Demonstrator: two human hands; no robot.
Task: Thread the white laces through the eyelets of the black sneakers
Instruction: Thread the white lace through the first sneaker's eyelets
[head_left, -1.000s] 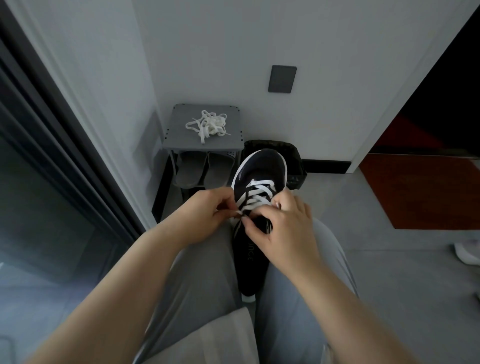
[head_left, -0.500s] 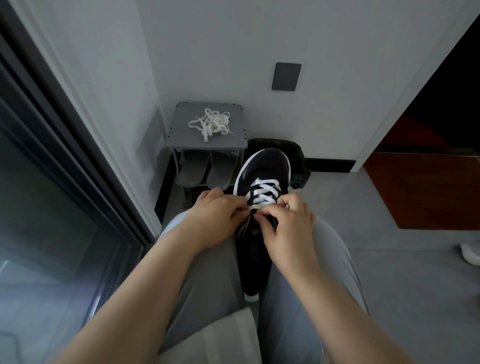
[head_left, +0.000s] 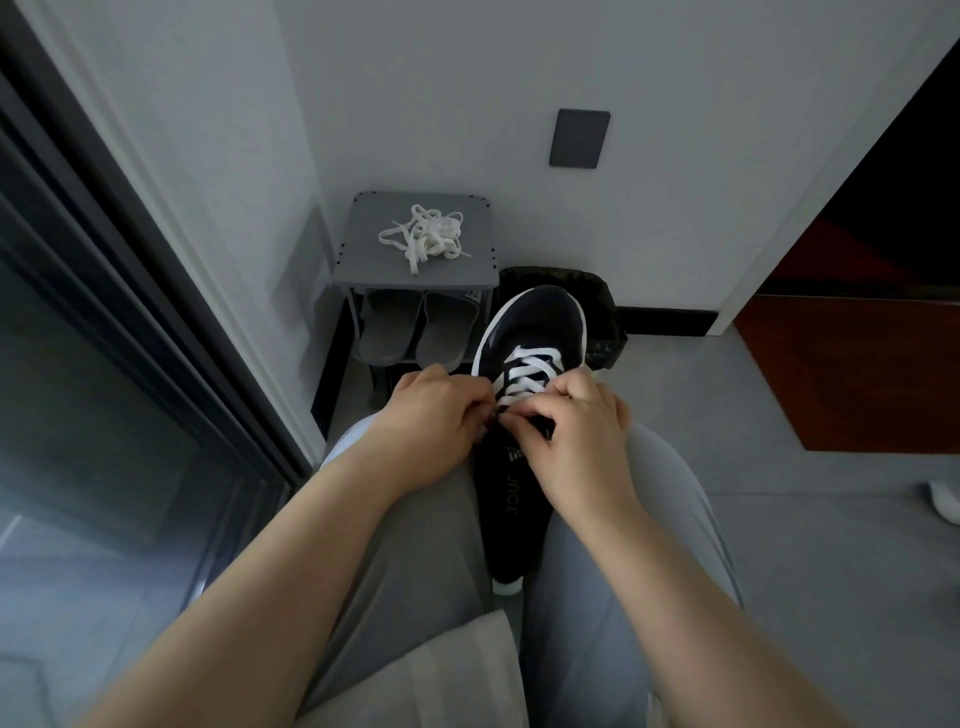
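Between your knees, the black sneaker (head_left: 511, 514) lies toe away, the white lace (head_left: 530, 371) crossed through its front eyelets. You are midway through threading: your right hand (head_left: 582, 441) pinches the lace at the next eyelet, while your left hand (head_left: 434, 415) curls against the sneaker's side, its grasp hidden. Next, feed the tip through and pull snug. Since a second ago, both hands have drawn closer together.

Both bare forearms extended forward; left hand (head_left: 436, 415) and right hand (head_left: 582, 436) nearly touched, fingers curled, each pinching the white lace (head_left: 524, 379).
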